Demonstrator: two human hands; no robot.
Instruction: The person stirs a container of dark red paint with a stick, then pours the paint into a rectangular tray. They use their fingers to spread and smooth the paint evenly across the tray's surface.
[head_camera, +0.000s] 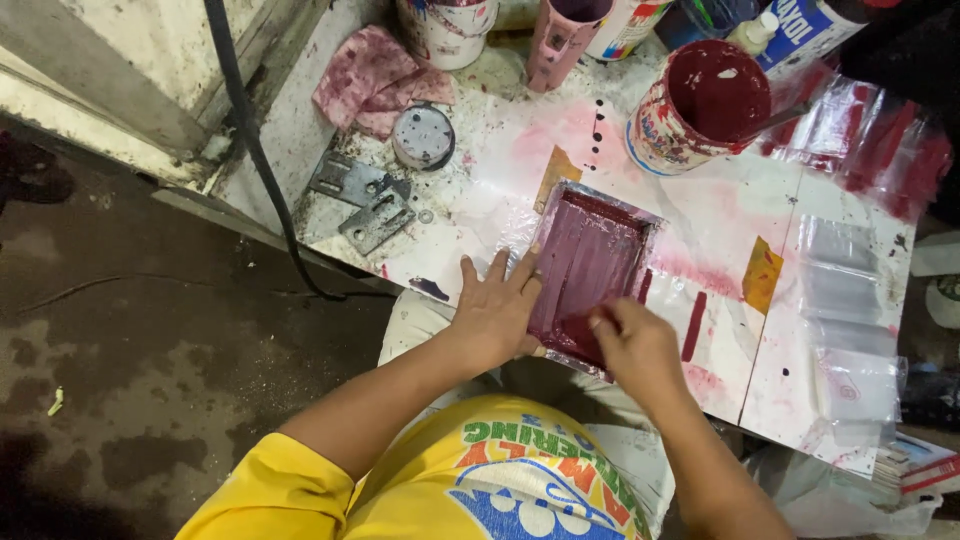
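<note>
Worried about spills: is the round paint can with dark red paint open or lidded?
Open: the round paint can shows bare dark red paint, no lid.

The left hand (495, 310) lies flat, palm down, fingers spread and pointing away from the body, forearm bare below a yellow sleeve. Just to its right, the right hand (635, 345) is curled, fingertips pinched together (thumb hidden), its wrist bent slightly inward.

Below you, a dark, stained concrete floor (150, 400); a black cable (262, 165) runs down beside a grimy white wall (130, 60); your paint-smeared white worktop (740, 330) stands at right.
</note>
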